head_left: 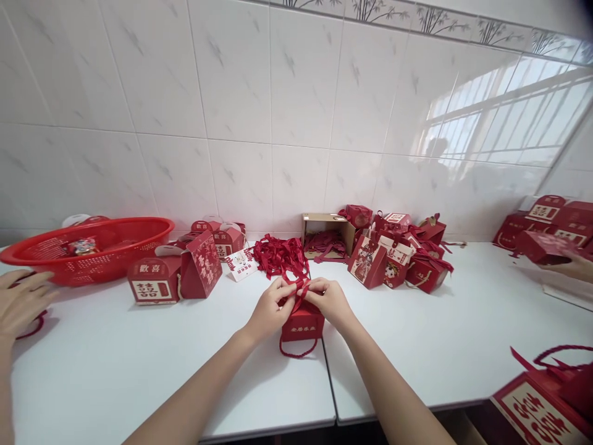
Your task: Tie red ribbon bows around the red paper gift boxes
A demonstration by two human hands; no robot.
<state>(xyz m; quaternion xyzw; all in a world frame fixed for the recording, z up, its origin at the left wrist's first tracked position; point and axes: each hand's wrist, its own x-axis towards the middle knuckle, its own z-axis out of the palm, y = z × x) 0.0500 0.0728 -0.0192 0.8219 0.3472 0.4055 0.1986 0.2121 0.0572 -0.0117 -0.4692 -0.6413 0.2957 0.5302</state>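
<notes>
A small red gift box (302,325) with pale lettering stands on the white table before me, its twisted rope handle hanging down the near side. Above its top, my left hand (277,304) and my right hand (330,299) pinch a red ribbon (301,293) from either side, fingertips almost meeting. The ribbon crosses between them, but my fingers hide whether a knot has formed. Just behind the box lies a heap of loose red ribbons (281,254). A white printed card (241,264) leans at the heap's left.
A red plastic basket (152,230) holding small items and several red boxes (155,281) stand left. Behind right are an open carton (325,217) of ribbons and more gift boxes (368,262). Other people's hands show at both edges. A large red bag (537,408) sits front right.
</notes>
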